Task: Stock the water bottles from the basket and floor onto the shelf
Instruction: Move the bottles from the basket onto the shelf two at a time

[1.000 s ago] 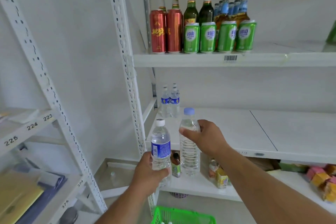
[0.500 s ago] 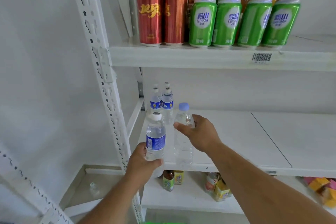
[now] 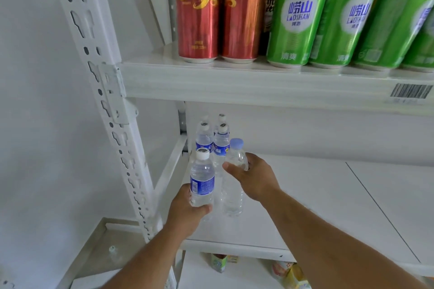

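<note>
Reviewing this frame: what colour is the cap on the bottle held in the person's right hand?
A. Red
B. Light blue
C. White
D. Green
B. The right hand grips a clear unlabelled bottle with a light blue cap; the white cap belongs to the blue-labelled bottle in the left hand.

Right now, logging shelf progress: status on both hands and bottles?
Left hand grips blue-label bottle. Right hand grips blue-cap bottle, both over middle shelf. Stocked bottles stand behind; nothing blocking.
</note>
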The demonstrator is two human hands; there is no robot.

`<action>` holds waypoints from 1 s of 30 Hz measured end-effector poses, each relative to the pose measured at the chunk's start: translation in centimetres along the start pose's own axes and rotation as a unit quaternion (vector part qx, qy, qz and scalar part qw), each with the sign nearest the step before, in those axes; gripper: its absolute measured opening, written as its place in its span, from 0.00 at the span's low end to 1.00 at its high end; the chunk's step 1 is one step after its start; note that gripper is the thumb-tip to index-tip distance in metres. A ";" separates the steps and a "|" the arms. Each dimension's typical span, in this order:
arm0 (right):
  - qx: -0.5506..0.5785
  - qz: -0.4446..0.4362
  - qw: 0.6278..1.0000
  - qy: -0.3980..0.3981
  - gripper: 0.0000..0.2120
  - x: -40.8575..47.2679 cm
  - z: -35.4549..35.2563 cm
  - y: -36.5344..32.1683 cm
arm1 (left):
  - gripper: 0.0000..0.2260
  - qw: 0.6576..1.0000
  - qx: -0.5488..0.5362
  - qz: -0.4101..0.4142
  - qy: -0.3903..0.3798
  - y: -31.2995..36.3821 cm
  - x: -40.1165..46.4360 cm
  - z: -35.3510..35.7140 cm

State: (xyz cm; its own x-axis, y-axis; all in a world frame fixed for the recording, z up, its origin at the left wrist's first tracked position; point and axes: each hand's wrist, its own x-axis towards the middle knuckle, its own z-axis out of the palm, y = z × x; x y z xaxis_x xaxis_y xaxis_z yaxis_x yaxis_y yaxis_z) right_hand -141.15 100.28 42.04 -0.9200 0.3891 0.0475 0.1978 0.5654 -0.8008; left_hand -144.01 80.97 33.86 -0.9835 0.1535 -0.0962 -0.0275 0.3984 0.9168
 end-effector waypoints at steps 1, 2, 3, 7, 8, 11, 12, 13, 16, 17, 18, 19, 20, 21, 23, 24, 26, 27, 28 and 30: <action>0.000 0.000 1.000 0.000 0.24 0.7 0.3 0.3 | 0.27 1.000 -0.003 0.000 0.005 -0.1 0.8 0.3; 0.000 0.000 1.000 0.001 0.24 1.4 0.6 0.5 | 0.27 1.000 -0.006 -0.001 0.012 -0.3 1.6 0.6; 0.000 0.001 1.000 0.002 0.23 2.0 0.8 0.7 | 0.27 1.000 -0.008 -0.001 0.019 -0.4 2.4 0.9; -0.005 0.009 1.000 0.002 0.23 4.5 1.9 1.3 | 0.25 1.000 -0.009 -0.003 0.025 -0.8 4.9 1.6; -0.007 0.011 1.000 0.000 0.24 5.1 2.2 1.5 | 0.25 1.000 -0.009 -0.005 0.026 -1.0 5.3 1.8; -0.009 0.015 1.000 -0.003 0.25 6.6 3.0 1.7 | 0.25 0.999 -0.012 -0.006 0.034 -1.2 6.7 2.1; -0.009 0.016 1.000 -0.004 0.25 7.1 3.2 1.7 | 0.25 0.999 -0.015 -0.006 0.036 -1.3 7.1 2.2; -0.008 0.018 1.000 -0.006 0.24 7.5 3.5 1.7 | 0.25 0.999 -0.017 -0.007 0.036 -1.5 7.4 2.4; 0.005 0.020 1.000 -0.001 0.20 8.3 4.2 1.8 | 0.24 0.999 -0.025 -0.008 0.033 -1.8 8.4 2.7; 0.012 0.022 1.000 0.000 0.19 8.5 4.4 1.8 | 0.24 0.999 -0.028 -0.007 0.033 -1.9 8.7 2.9; 0.017 0.024 1.000 0.001 0.19 8.7 4.6 1.9 | 0.24 0.999 -0.030 -0.005 0.033 -1.9 9.1 3.0; 0.022 0.027 0.999 0.001 0.18 8.9 4.9 2.1 | 0.23 0.999 -0.032 -0.003 0.033 -1.9 9.4 3.1; 0.028 0.029 0.999 0.001 0.17 9.2 5.1 2.2 | 0.22 0.999 -0.032 -0.001 0.033 -1.9 9.7 3.2; 0.035 0.031 0.999 0.001 0.16 9.4 5.4 2.3 | 0.21 0.999 -0.034 0.000 0.033 -2.0 10.0 3.2; 0.045 0.028 0.999 0.000 0.13 9.9 5.8 2.5 | 0.20 0.998 -0.043 0.003 0.034 -2.1 10.6 3.4; 0.048 0.024 0.999 -0.001 0.12 10.1 6.0 2.5 | 0.20 0.998 -0.046 0.003 0.034 -2.2 10.9 3.4; 0.051 0.017 0.999 -0.002 0.11 10.6 6.4 2.6 | 0.20 0.998 -0.048 0.003 0.032 -2.2 11.5 3.4; 0.052 0.015 0.999 -0.001 0.11 10.8 6.5 2.6 | 0.20 0.998 -0.047 0.004 0.032 -2.3 11.8 3.3; 0.054 0.015 0.998 -0.002 0.12 10.9 6.7 2.8 | 0.20 0.998 -0.044 0.006 0.032 -2.3 12.1 3.3; 0.060 0.020 0.998 -0.005 0.16 11.0 7.2 3.2 | 0.21 0.999 -0.041 0.011 0.030 -2.4 12.6 3.3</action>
State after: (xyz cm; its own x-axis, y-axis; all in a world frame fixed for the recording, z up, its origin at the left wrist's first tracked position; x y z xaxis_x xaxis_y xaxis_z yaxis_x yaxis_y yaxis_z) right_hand -153.03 101.12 35.76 -0.9152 0.4029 0.0085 0.1937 0.4582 -0.8675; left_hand -155.71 84.89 29.18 -0.9930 0.1050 -0.0543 -0.0179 0.3205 0.9471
